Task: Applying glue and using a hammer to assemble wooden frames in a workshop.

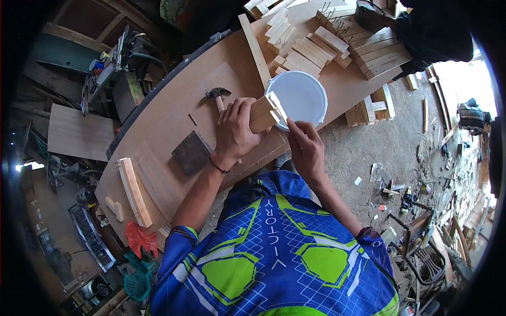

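Observation:
My left hand (234,129) is wrapped round a short wooden block (261,117), its notched end tilted up to the right. White patches show on that end. My right hand (307,147) pinches a thin pale stick (281,109) against the notched end; what it is made of I cannot tell. Just beyond both hands stands a white bucket (308,97) with pale contents. A claw hammer (217,95) lies on the workbench (211,79), its handle partly behind my left hand. By my left wrist is a dark square plate (192,152).
Stacked wooden pieces (305,55) and a nailed slatted assembly (377,50) occupy the bench's far end, where another person's hand (387,22) touches a dark mesh basket (369,13). Long wood strips (134,192) lie at left. A metal-framed chair (416,237) stands among floor scraps at right.

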A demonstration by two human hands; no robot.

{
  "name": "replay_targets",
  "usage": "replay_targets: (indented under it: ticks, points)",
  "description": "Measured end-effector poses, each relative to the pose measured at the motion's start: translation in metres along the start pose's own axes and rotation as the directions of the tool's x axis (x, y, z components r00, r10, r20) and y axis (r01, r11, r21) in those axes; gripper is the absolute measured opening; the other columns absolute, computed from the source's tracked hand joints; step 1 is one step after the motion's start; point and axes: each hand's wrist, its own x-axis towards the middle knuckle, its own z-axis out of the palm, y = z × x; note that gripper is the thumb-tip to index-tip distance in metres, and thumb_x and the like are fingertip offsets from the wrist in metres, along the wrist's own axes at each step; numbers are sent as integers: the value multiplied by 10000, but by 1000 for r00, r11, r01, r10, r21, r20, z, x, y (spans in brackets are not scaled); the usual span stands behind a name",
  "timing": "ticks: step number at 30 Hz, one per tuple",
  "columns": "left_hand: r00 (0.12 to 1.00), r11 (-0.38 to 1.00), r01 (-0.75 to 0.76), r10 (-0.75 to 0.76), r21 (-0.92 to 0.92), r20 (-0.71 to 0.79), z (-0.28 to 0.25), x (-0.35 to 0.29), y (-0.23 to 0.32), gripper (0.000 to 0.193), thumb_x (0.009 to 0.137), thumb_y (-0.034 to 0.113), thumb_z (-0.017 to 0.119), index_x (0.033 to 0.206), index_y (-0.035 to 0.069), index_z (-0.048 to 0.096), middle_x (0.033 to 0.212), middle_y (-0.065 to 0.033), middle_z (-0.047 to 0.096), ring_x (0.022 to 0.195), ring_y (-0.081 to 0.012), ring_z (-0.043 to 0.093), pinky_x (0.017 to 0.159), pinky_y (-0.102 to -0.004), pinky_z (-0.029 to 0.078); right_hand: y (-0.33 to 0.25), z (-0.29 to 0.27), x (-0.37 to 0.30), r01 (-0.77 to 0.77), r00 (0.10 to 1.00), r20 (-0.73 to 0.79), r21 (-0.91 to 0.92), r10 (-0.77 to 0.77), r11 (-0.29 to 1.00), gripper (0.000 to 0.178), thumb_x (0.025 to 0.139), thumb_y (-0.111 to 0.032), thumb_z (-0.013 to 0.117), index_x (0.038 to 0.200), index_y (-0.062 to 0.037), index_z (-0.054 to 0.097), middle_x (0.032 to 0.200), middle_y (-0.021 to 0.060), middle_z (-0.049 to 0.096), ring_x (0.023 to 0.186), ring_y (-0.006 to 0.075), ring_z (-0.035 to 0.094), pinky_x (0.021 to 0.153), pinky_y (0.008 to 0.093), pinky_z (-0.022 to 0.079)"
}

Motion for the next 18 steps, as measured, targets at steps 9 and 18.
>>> replay_targets:
  ticks: [9,18]
  points:
    - [1000,1000,-30,30,4,6,-1,0,-2,682,731,383,831,1238,31,540,1184,-159,609,1083,-380,614,927,-490,491,6,-9,14,-135,990,71,248,121,959,288,935,16,630,1209,-36,702,1018,133,681,892,214,684,758,312,542]
    - [999,996,-9,13,89,-38,-7,-13,-17,668,712,325,842,1245,66,535,1186,-128,601,1127,-331,598,940,-468,484,-5,-13,40,-175,984,71,227,163,958,277,877,0,674,1148,-37,714,930,145,658,821,279,677,700,346,539]
